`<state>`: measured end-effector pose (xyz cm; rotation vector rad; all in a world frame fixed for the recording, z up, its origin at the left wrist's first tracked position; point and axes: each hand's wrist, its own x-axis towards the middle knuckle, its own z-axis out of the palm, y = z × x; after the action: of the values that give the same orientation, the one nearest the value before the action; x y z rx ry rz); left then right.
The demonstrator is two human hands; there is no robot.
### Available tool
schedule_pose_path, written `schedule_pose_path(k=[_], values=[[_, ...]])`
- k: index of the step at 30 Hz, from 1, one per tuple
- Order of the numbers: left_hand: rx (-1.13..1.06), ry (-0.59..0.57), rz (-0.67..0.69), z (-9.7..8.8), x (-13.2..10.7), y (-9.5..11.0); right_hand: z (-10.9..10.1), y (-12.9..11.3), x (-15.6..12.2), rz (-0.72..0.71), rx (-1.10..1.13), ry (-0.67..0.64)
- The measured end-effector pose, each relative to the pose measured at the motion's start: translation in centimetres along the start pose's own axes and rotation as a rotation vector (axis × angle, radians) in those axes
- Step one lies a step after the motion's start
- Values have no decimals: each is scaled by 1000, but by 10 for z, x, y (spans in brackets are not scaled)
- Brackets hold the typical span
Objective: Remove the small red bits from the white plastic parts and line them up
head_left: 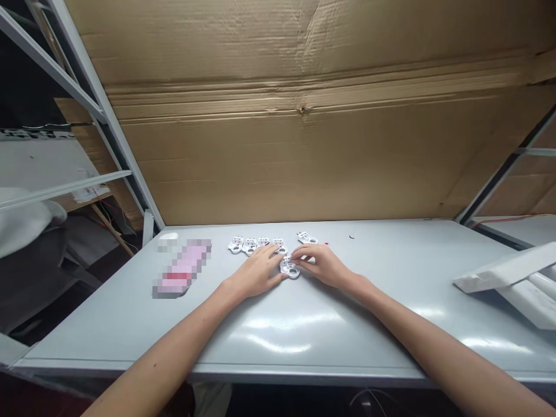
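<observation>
A small white plastic part with a round ring at one end (290, 269) lies on the grey table between my hands. My left hand (259, 272) steadies it from the left, its thumb at the lower edge and its fingers at the upper left. On the other side, my right hand (324, 263) has thumb and fingertips pinched together at the part's upper right; whatever is between them is too small to make out. Just behind my left hand, several similar white parts (249, 246) stand in a row, partly covered by its fingers. Another white part (307, 238) lies behind my right hand.
At the left of the table (369, 336) lie a blurred pink object (186, 266) and a small white item (168, 238). A tiny dark piece (351, 236) lies toward the back. White foam-like strips (512, 269) stick in from the right. Cardboard (304, 162) walls the back.
</observation>
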<state>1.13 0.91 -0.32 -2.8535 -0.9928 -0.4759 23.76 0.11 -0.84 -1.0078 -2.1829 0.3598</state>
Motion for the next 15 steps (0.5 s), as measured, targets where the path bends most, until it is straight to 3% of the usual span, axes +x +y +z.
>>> schedule_pose_path(k=[5,15], values=[[6,-22,-8,-2,0,1,3,5,-3,-112,-166,-30],[7,-39,-22,-4,0,3,2,-4,-3,-49,-212,-150]])
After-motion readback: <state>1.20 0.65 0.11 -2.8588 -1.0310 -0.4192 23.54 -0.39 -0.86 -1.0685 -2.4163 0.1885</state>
